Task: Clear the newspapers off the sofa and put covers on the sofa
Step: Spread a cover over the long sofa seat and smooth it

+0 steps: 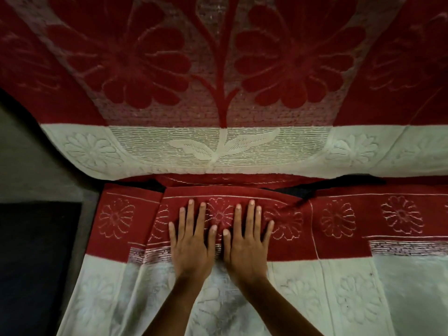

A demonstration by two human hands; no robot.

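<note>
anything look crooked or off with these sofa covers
Yes: the seat cover is rumpled along its back edge, folded over just beyond the left hand and right hand pressing flat on it. Dark strips of bare sofa show between it and the back cover.
</note>
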